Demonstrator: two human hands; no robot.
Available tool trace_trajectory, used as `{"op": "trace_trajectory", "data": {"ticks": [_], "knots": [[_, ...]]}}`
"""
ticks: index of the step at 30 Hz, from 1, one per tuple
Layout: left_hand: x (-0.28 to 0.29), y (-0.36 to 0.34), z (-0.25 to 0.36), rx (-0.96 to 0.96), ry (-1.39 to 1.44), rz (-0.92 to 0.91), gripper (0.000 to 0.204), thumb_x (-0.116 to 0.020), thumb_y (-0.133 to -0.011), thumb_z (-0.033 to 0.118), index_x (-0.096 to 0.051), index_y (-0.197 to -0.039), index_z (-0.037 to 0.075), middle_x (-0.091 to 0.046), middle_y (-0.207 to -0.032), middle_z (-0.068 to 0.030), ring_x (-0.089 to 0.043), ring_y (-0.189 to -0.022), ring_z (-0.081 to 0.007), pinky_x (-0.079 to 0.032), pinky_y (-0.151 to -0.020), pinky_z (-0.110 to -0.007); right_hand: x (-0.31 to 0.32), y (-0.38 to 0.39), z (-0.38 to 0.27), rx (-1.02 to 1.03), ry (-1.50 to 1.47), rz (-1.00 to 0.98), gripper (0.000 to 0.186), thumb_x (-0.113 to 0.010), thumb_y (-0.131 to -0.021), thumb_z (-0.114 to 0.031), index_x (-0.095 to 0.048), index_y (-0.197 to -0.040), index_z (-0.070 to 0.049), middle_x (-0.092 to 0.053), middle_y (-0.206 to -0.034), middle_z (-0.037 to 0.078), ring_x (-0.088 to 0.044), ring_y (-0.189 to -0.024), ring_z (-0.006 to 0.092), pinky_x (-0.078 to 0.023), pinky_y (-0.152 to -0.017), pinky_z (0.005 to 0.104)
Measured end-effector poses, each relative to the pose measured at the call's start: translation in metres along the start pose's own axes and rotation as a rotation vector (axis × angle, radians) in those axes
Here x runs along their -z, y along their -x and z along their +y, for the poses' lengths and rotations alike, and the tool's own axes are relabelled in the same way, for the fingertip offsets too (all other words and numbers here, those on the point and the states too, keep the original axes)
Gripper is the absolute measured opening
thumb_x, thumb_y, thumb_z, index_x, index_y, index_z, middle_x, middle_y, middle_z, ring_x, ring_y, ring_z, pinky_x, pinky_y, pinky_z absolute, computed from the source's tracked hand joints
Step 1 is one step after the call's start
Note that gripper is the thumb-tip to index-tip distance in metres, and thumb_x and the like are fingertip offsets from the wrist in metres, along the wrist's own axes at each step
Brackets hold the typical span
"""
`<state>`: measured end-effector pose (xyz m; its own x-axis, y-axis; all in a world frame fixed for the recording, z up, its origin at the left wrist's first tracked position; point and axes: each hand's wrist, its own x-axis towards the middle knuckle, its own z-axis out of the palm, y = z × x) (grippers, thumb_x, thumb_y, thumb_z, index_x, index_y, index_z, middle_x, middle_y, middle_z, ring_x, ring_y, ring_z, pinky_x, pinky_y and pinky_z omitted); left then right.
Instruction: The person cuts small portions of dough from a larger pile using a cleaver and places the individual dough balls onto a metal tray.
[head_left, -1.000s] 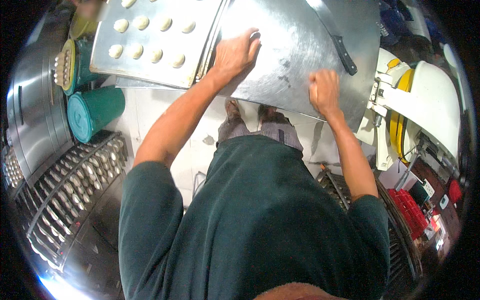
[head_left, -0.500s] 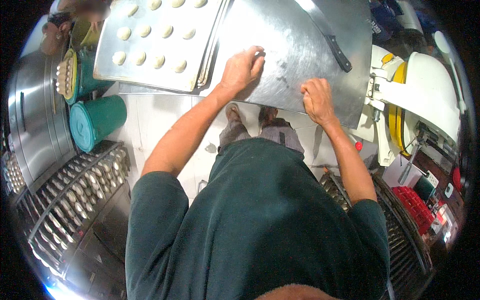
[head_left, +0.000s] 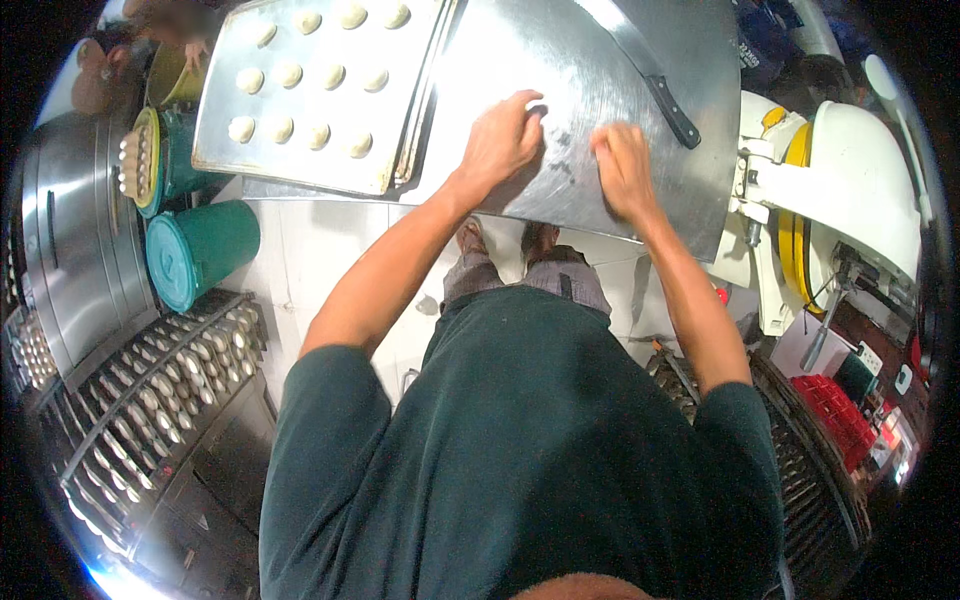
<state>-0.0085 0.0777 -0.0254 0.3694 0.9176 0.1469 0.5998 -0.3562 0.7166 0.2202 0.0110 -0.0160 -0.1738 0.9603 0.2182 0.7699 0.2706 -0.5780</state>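
Over the steel table (head_left: 590,60), my left hand (head_left: 503,138) is closed, its fingers curled in and the thumb a little apart from the index finger. Whatever lies within its curl is hidden. Just to its right, my right hand (head_left: 622,172) is closed in a loose fist near the tabletop; its palm side cannot be seen. The two hands are apart from each other. Left of them lies a baking tray (head_left: 225,105) with rows of pale dough balls (head_left: 334,76), set apart. Beyond my right hand rests a knife (head_left: 672,112) with a black handle.
The tray sits on other trays. Teal bins (head_left: 205,250) and a steel cabinet (head_left: 85,240) stand left, beside a rack (head_left: 170,385) with filled trays. A white mixer (head_left: 860,195) stands close at the table's right. Another person's hand (head_left: 195,52) shows at the far left.
My left hand has moved slightly right, and my right hand has moved farther onto the table and slightly left, closer to the left one. Both stay curled.
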Motion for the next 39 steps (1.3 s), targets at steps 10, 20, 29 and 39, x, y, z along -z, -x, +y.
{"op": "trace_trajectory", "data": {"ticks": [10,20,29,39], "knots": [[-0.003,-0.044,-0.006,-0.044,-0.079,-0.093,0.041,-0.063,-0.093,0.023,-0.056,-0.133,0.014,-0.074,-0.098,-0.0155,-0.072,-0.086,-0.0366,-0.057,-0.081,-0.047,-0.017,-0.047,0.017,0.031,0.229,0.164,0.013,-0.06,-0.078,-0.011,-0.06,-0.092,-0.01,-0.061,-0.093,0.009,-0.057,-0.089,0.031,-0.042,-0.079,0.0448],[0.028,0.012,-0.022,-0.037,0.083,-0.112,0.041,-0.063,-0.093,0.016,-0.058,-0.132,0.006,-0.072,-0.095,-0.0179,-0.07,-0.091,-0.0377,-0.055,-0.086,-0.049,0.019,0.028,0.023,0.229,-0.004,-0.078,0.011,-0.061,-0.08,-0.013,-0.061,-0.091,-0.01,-0.06,-0.092,0.01,-0.054,-0.091,0.0315,-0.041,-0.081,0.0455],[-0.013,-0.066,-0.008,-0.173,0.072,-0.029,0.04,-0.064,-0.09,0.012,-0.059,-0.129,0.007,-0.067,-0.099,-0.0175,-0.066,-0.092,-0.0347,-0.054,-0.086,-0.045,-0.019,-0.069,0.026,0.069,0.234,0.158,0.011,-0.061,-0.079,-0.013,-0.059,-0.089,-0.01,-0.059,-0.092,0.009,-0.057,-0.091,0.0317,-0.044,-0.083,0.0465],[0.041,-0.008,-0.022,0.033,-0.068,-0.316,0.043,-0.064,-0.093,0.015,-0.056,-0.133,0.002,-0.072,-0.104,-0.0215,-0.071,-0.093,-0.0397,-0.057,-0.081,-0.05,0.025,0.014,0.039,0.235,0.148,-0.096,0.011,-0.06,-0.079,-0.012,-0.059,-0.089,-0.008,-0.059,-0.091,0.012,-0.055,-0.091,0.0343,-0.043,-0.084,0.0471]]}}
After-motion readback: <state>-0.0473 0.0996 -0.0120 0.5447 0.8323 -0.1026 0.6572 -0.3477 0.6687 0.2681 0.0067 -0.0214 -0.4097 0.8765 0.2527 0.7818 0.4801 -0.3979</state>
